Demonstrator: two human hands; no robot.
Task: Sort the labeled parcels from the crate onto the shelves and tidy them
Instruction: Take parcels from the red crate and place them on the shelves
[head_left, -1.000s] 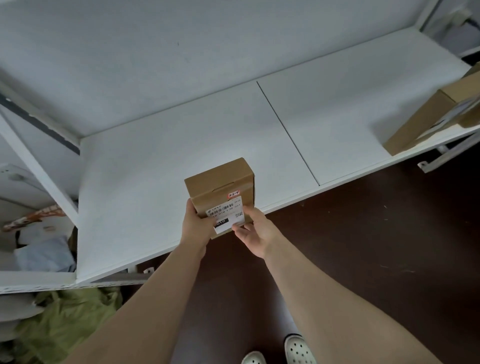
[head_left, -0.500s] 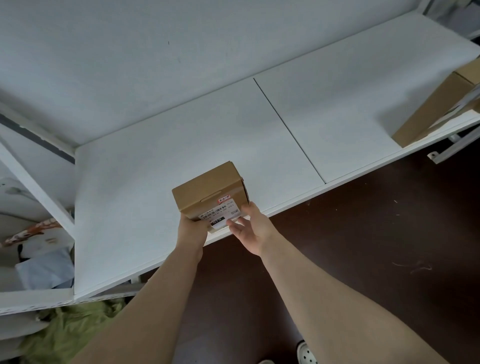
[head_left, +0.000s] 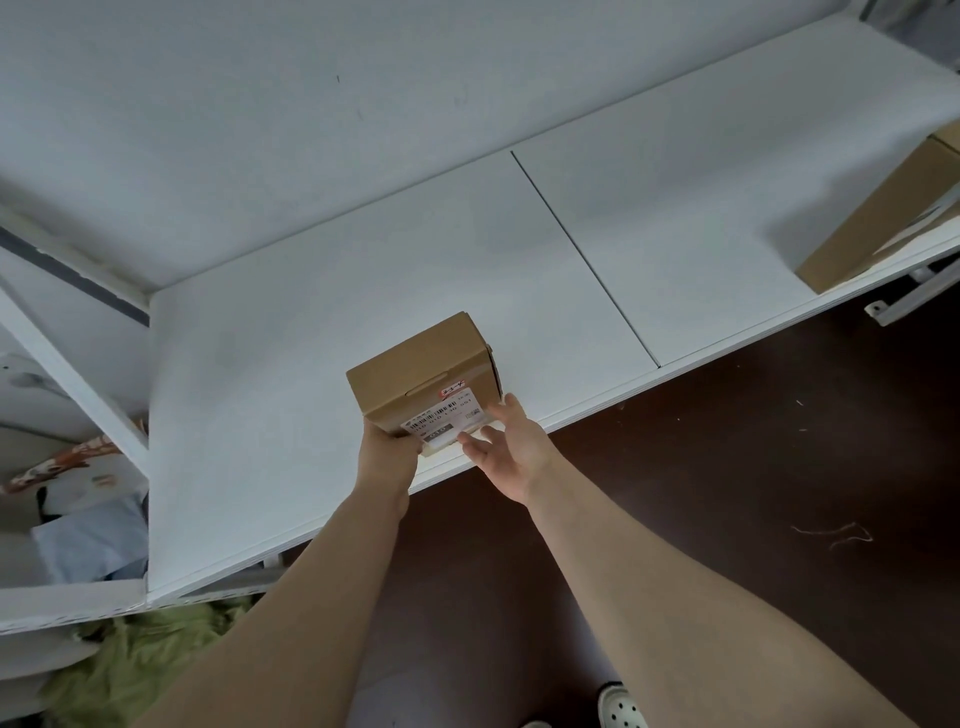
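Observation:
A small brown cardboard parcel (head_left: 421, 371) with a white barcode label on its front face sits at the front edge of the white shelf (head_left: 311, 338). My left hand (head_left: 387, 454) holds its lower left corner, fingers hidden under the box. My right hand (head_left: 511, 449) has straight fingers touching the label side and the parcel's right front corner.
A larger brown parcel (head_left: 883, 218) stands at the shelf's right end. A seam (head_left: 582, 254) divides the shelf boards. Left of a white upright (head_left: 78, 374) lie bagged items (head_left: 88, 535); green fabric (head_left: 130, 670) is below. Dark floor lies in front.
The parcel has been pushed slightly further onto the shelf and tilted flatter. My right hand's fingers have straightened against its front.

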